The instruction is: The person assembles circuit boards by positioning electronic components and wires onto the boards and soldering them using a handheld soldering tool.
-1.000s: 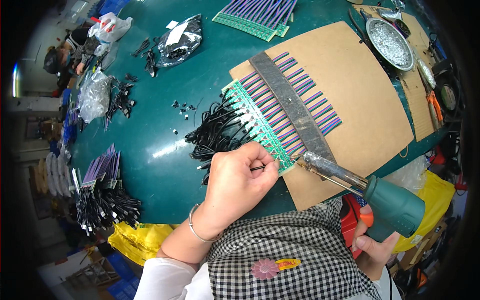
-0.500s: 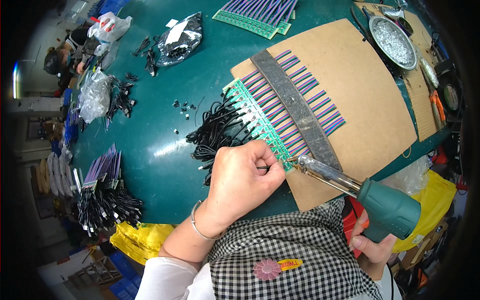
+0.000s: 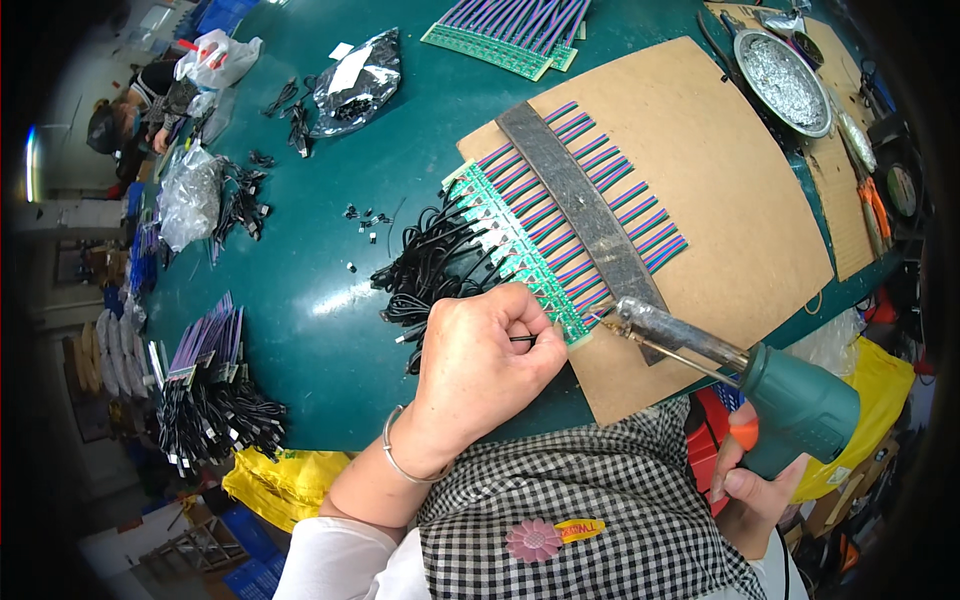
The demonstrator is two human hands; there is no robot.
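Note:
My left hand (image 3: 485, 350) is closed, pinching a thin black cable (image 3: 522, 338) at the near end of a green circuit board strip (image 3: 510, 240). Black cables (image 3: 430, 260) bunch along the board's left side, while multicoloured ribbon wires (image 3: 640, 215) stick out on its right. Across these wires lies a dark flat bar (image 3: 585, 205). My right hand (image 3: 760, 490) grips a green soldering gun (image 3: 800, 405) by its handle, fingers wrapped round it. The gun's tip is close to the near end of the board, just right of my left fingertips.
Under the board is brown cardboard (image 3: 740, 220). A metal dish (image 3: 783, 82) of silvery stuff and orange-handled pliers (image 3: 874, 210) sit at far right. More wired boards (image 3: 500, 45) lie at the back; finished-looking cable bundles (image 3: 215, 400) hang over the left edge. Another person (image 3: 150, 100) works at far left.
My right hand has drawn the soldering gun a little right and down, so its tip is farther from the board's near end. My left hand keeps its pinch, almost unmoved.

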